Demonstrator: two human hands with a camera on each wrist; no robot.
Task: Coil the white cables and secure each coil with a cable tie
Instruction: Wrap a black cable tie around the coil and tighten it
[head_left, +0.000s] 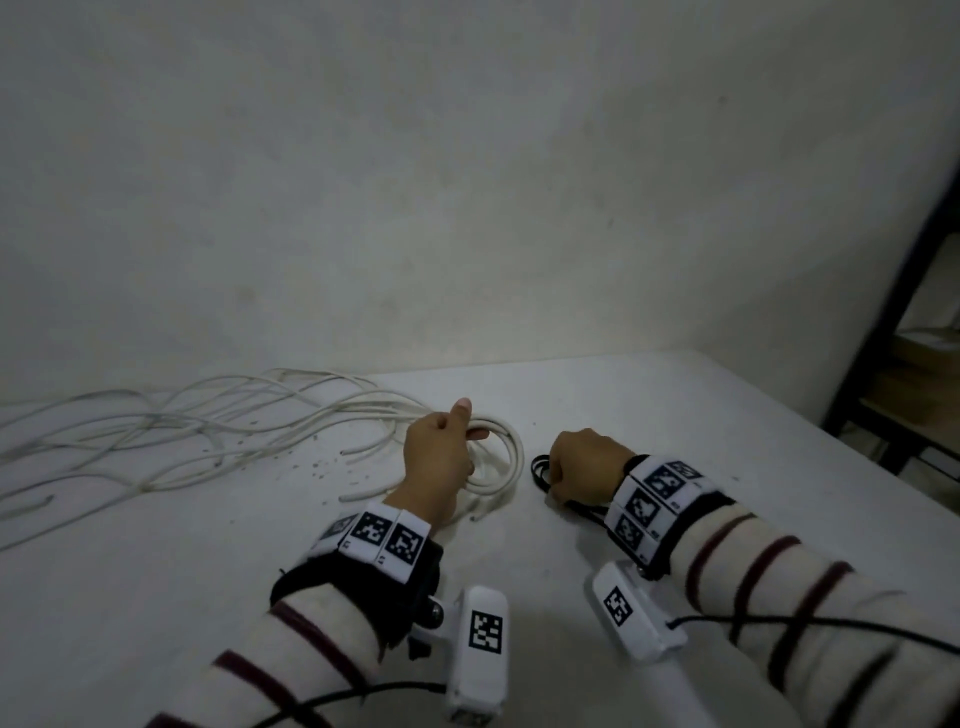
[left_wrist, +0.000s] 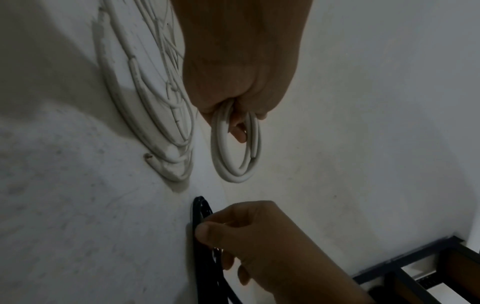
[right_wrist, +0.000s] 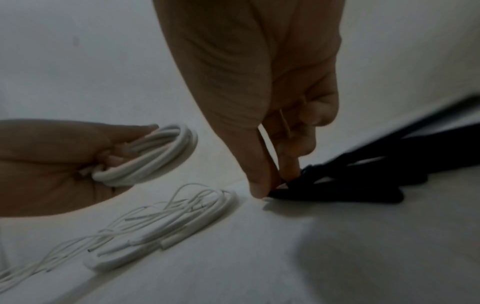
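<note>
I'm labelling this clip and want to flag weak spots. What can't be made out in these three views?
- Head view: the right hand covers its fingertips and most of the black cable ties.
- Right wrist view: motion blur smears the cable ties; their count is unclear.
- Left wrist view: the left hand hides its grip on the white coil; a tie there can't be ruled out.

Coil (head_left: 496, 452) left of cable ties (head_left: 543, 470)
</note>
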